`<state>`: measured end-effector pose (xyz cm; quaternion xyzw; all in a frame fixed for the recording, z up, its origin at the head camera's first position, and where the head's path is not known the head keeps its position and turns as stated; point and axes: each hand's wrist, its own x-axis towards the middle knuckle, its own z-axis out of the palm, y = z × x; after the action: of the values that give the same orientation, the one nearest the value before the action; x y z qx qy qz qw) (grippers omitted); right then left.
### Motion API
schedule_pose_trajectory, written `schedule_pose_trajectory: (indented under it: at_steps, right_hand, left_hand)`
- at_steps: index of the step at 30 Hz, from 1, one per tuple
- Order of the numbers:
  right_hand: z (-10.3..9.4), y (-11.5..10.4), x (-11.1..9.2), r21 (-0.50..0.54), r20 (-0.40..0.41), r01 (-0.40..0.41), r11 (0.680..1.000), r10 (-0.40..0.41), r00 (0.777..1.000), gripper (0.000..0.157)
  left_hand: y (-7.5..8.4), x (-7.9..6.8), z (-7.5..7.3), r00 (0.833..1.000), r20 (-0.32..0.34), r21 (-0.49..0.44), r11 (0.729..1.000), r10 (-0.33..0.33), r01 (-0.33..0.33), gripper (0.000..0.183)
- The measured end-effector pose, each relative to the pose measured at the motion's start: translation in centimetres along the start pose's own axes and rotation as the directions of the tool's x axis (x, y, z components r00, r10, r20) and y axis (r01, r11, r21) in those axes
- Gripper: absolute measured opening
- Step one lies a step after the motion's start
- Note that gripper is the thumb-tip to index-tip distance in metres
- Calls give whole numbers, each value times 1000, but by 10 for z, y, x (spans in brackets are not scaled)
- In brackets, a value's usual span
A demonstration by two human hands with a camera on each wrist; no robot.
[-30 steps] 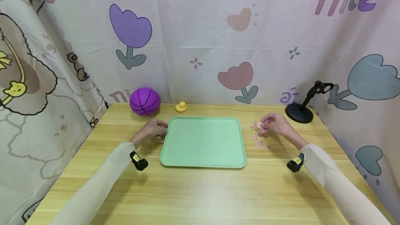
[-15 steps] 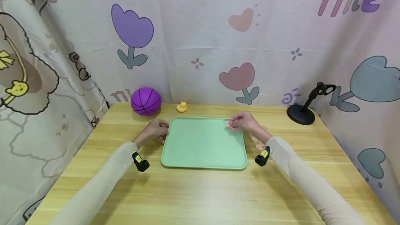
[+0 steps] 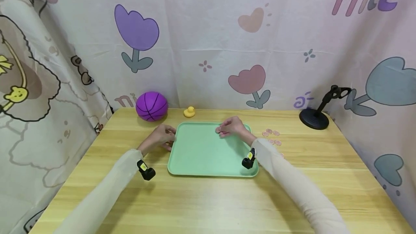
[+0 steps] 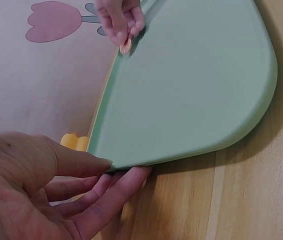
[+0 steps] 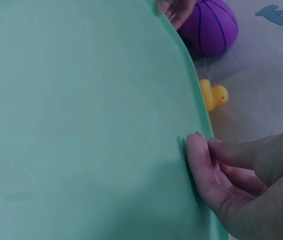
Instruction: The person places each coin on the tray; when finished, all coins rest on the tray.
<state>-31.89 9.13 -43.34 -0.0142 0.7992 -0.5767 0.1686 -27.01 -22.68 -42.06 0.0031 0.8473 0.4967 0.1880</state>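
Note:
In the head view a pale green tray (image 3: 204,154) lies on the wooden table. At its left edge my left hand (image 3: 160,136) holds the rim; the left wrist view shows the thumb (image 4: 89,164) on top and fingers (image 4: 126,187) below. My right hand (image 3: 234,126) is over the tray's far side, pinching a small pinkish disc (image 4: 125,47) between thumb and fingertips. In the right wrist view that disc is mostly hidden by the fingers (image 5: 201,162). Several similar pink discs (image 3: 269,131) lie on the table right of the tray, some partly hidden behind the right forearm.
Behind the tray sits a yellow rubber duck (image 3: 189,112), with a purple ball (image 3: 151,106) to its left. A black stand (image 3: 314,118) is at the table's back right. A patterned curtain (image 3: 201,31) hangs behind the table.
My right hand has carried a disc from the group on the right leftward over the tray. The left hand has stayed at the tray's left edge.

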Motion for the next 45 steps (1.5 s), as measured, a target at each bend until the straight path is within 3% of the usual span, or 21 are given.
schedule_pose_trajectory:
  at_steps: [8,17,21,26,34,45]
  right_hand:
    - [23,-6,9,6,-43,29,1000,-29,999,14]
    - [35,-7,12,-148,-89,103,984,-117,989,16]
    - [33,-8,12,-128,-74,67,989,-77,994,17]
    - [29,-9,11,-89,0,-13,996,13,1000,16]
    - [-1,-10,1,-175,83,74,982,-60,995,19]
    - [-70,-1,-19,-222,19,101,970,-100,995,24]
  left_hand:
    - [2,-1,3,1000,6,12,1000,-8,8,46]
    - [4,0,1,1000,13,20,1000,-5,4,48]
    - [2,3,1,1000,16,33,999,-10,9,47]
    - [-2,3,2,999,14,50,998,-38,37,45]
    - [-3,1,0,1000,25,45,999,1,-2,48]
    - [-1,8,-1,1000,15,73,997,14,-15,45]
